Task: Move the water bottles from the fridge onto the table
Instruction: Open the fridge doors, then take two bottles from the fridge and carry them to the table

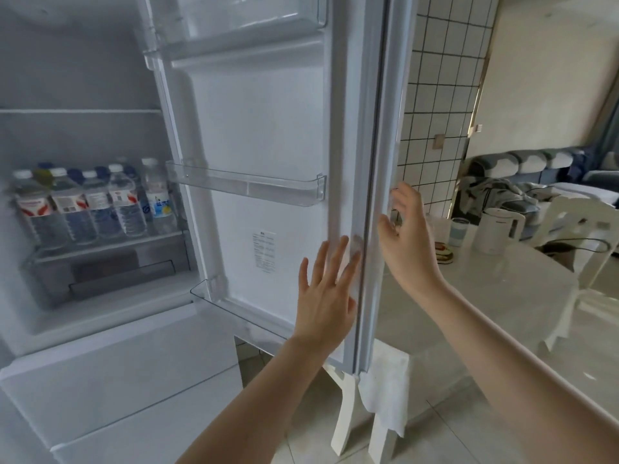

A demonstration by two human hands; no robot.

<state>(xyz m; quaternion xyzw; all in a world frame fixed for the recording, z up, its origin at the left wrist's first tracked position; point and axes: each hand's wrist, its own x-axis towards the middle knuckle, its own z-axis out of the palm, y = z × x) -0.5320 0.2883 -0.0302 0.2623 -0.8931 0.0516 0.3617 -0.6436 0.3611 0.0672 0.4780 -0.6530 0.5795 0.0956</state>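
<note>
Head view: the fridge [100, 363] stands open, its door [268, 128] swung out to the right. The left hand [326, 296] lies flat, fingers spread wide, against the inner face of the door near its free edge, holding nothing. The right hand [407, 236] is on the other side of that edge, fingers loosely curled and apart, thumb toward the door; whether it touches the edge I cannot tell, and it grips nothing.

The bottles [97, 202] stand upright in a packed row on a shelf inside the fridge, well to the left of the left fingertips and slightly above them. The table [485, 296] lies right of the right hand and below it; a kettle [499, 229] and a cup [458, 232] stand on it beyond the right fingers.
</note>
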